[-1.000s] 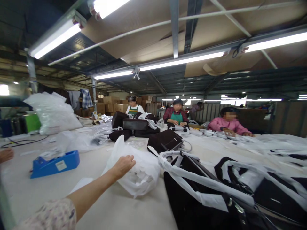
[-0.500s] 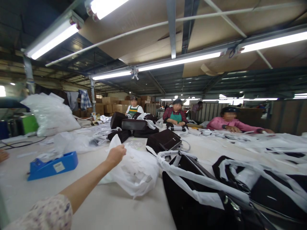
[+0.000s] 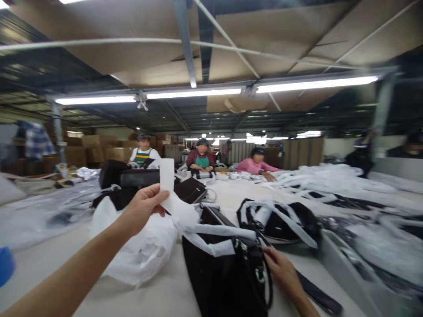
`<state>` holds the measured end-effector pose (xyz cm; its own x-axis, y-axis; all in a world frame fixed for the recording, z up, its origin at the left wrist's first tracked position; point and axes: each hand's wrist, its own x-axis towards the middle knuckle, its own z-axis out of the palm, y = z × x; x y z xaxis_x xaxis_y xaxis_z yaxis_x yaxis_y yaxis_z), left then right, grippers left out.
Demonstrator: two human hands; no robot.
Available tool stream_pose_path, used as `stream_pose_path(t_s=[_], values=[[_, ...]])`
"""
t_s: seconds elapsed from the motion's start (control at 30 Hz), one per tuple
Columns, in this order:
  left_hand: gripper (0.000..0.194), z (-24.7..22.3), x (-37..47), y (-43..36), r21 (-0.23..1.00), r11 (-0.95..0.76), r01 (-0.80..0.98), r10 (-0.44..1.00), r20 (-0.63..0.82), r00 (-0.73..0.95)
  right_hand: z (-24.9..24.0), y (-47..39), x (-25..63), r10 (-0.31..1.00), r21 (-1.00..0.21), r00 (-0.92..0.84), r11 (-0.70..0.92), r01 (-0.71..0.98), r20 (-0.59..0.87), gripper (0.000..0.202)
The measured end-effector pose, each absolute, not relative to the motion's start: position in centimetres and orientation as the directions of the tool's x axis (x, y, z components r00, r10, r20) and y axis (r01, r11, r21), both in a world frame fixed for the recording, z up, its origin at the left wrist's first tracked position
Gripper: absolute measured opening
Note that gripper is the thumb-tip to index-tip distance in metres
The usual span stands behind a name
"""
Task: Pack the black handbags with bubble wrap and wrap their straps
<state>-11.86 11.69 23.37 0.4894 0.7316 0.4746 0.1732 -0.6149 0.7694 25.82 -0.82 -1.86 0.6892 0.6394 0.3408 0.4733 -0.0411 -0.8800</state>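
Note:
My left hand (image 3: pixel 145 207) is closed, pinching a strip of thin white wrapping sheet (image 3: pixel 167 174) upright between thumb and fingers. Below it lies a crumpled white plastic bag (image 3: pixel 142 248) with white scraps inside. In front of me stands a black handbag (image 3: pixel 214 268), its straps wrapped in white padding (image 3: pixel 224 248). At the handbag's right side, my right hand (image 3: pixel 280 268) has its fingers curled at the dark handle, apparently gripping it; the fingertips are partly hidden. A dark strap (image 3: pixel 319 293) lies beside this hand.
Another black bag (image 3: pixel 280 222) with wrapped straps lies to the right, near a grey bin (image 3: pixel 343 268). Dark bags (image 3: pixel 139 178) are piled behind my left hand. A blue tape dispenser (image 3: pixel 5 264) shows at the left edge. Several people work across the table.
The view has swung right. My left hand has risen from the white plastic bag with the white strip. My right hand has come into view at the handbag.

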Motion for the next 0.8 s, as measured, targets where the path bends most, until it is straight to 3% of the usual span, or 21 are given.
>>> stream_pose_path(t_s=[0.07,0.17,0.33,0.43,0.53,0.6,0.7,0.8], values=[[0.038,23.6,-7.6,7.6,0.897,-0.438,-0.051,0.670,0.364,0.647,-0.4,-2.1,26.9,0.599,-0.948,0.747,0.065,0.312,0.287,0.046],[0.029,23.1,-1.0,2.5,0.940,-0.325,-0.102,0.479,0.256,0.839,0.8,-5.2,29.3,0.505,-0.962,0.829,0.241,0.130,0.239,0.052],[0.004,19.1,9.1,-1.5,0.861,-0.493,0.128,0.364,0.071,0.929,1.5,-11.0,32.6,0.367,-0.885,0.910,0.466,0.000,0.193,0.048],[0.006,16.8,12.3,-2.3,0.744,-0.643,0.181,0.376,0.101,0.921,1.7,-12.9,33.8,0.332,-0.860,0.928,0.509,-0.027,0.167,0.046],[0.001,16.3,12.9,-3.0,0.593,-0.786,0.176,0.347,0.188,0.919,1.7,-13.4,34.5,0.347,-0.885,0.927,0.465,-0.040,0.140,0.045],[0.010,17.0,12.2,-3.2,0.506,-0.849,0.149,0.312,0.253,0.916,1.5,-13.3,34.7,0.382,-0.920,0.916,0.390,-0.038,0.125,0.045],[0.022,18.4,9.4,-2.5,0.417,-0.903,0.105,0.266,0.352,0.897,0.9,-13.2,34.8,0.442,-0.974,0.891,0.226,-0.001,0.102,0.043],[0.022,19.1,4.8,-0.9,0.276,-0.956,0.097,0.236,0.531,0.814,0.7,-13.3,34.9,0.474,-0.996,0.876,0.024,0.091,0.092,0.032]])
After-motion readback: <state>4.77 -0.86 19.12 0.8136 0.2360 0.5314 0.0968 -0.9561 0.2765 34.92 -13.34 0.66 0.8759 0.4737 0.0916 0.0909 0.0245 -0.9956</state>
